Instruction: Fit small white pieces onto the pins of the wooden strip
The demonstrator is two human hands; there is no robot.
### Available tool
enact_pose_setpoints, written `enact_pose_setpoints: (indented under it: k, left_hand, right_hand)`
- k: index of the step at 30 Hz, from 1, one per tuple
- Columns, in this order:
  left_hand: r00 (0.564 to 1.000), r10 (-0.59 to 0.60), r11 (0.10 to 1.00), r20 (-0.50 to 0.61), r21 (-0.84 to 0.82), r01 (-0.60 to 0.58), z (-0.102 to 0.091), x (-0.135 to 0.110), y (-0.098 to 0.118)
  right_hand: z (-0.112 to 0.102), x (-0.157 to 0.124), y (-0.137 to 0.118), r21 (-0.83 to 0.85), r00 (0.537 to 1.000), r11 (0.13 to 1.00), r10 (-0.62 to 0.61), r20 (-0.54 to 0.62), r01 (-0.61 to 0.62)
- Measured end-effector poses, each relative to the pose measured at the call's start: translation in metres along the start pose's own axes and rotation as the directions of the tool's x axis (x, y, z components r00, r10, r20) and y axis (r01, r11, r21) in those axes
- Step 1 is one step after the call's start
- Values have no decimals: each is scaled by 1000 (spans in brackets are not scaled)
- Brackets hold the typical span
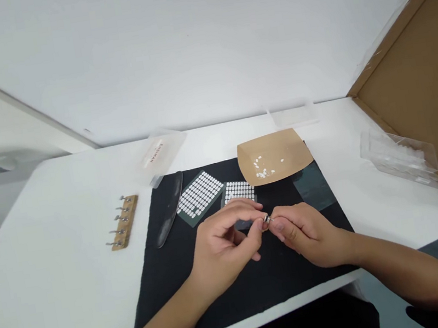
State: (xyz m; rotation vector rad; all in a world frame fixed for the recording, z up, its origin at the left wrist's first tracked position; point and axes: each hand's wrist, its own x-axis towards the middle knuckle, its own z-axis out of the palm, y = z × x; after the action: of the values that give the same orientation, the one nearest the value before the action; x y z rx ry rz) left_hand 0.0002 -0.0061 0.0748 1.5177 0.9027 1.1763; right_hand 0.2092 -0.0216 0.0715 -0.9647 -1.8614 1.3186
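Note:
Above the black cloth (225,307), my left hand (225,240) pinches a small shiny metal piece (267,219) between thumb and forefinger. My right hand (309,234) is closed at the other end of that piece, thumb laid over curled fingers. The fingertips hide most of it, so its exact kind does not show. Just behind my left hand lies a sheet of white oval stickers (238,189), partly covered by the fingers. A larger dark green sheet with similar ovals (200,196) lies to its left.
A brown paper tray (288,156) holds loose white ovals. Left of the cloth, a wooden block (125,223) carries several small metal pieces. A dark curved strip (170,210), plastic bag (161,151), dark green sheet (314,186), clear boxes (400,152) and cardboard (416,72) lie around.

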Motion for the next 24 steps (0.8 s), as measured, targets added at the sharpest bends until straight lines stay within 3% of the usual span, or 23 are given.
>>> enact_pose_setpoints:
  k: [4,7,10,13,17,24]
  left_hand:
    - [1000,14,1000,10,-10,-14,-1,-1,-1]
    - [999,16,1000,36,-11,-16,-3,-1,-1]
    - [997,34,999,68,11,-35,-5,0,-1]
    - [994,79,997,79,9,-80,-6,2,-2]
    - [991,108,994,84,-9,-107,-6,3,-2]
    - [992,68,995,108,-86,-59,-6,6,1]
  right_hand:
    - [0,0,1,-22,1000,999,-25,-8,25]
    - [0,1,3,-188,994,977,-107,-24,100]
    - [1,3,7,-454,965,865,-259,-37,214]
    - [2,4,10,-611,926,742,-376,-40,275]
    - [2,4,11,-660,900,689,-433,-44,300]
    - [1,3,11,-622,908,719,-417,-30,310]
